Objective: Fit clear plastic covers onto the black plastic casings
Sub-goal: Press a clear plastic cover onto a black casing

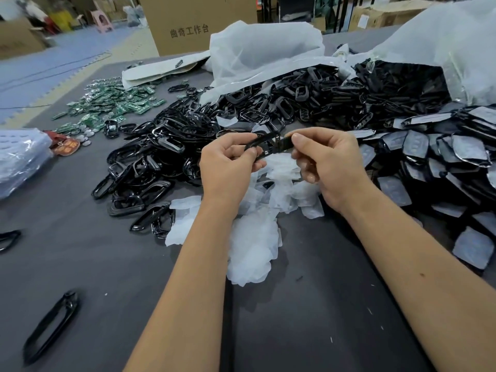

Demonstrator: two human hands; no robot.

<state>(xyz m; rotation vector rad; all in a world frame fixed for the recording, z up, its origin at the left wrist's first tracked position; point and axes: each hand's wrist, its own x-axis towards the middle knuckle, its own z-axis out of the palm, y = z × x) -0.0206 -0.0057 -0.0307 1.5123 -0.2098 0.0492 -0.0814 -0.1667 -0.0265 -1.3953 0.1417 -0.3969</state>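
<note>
Left hand (228,162) and right hand (326,159) both pinch one black casing (271,143) by its ends. Cover's presence unclear; advise squaring edges, then pressing evenly.

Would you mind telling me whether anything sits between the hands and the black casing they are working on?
Nothing visible does: the left hand and right hand both already pinch the black casing, held above the pile of clear covers.
</note>
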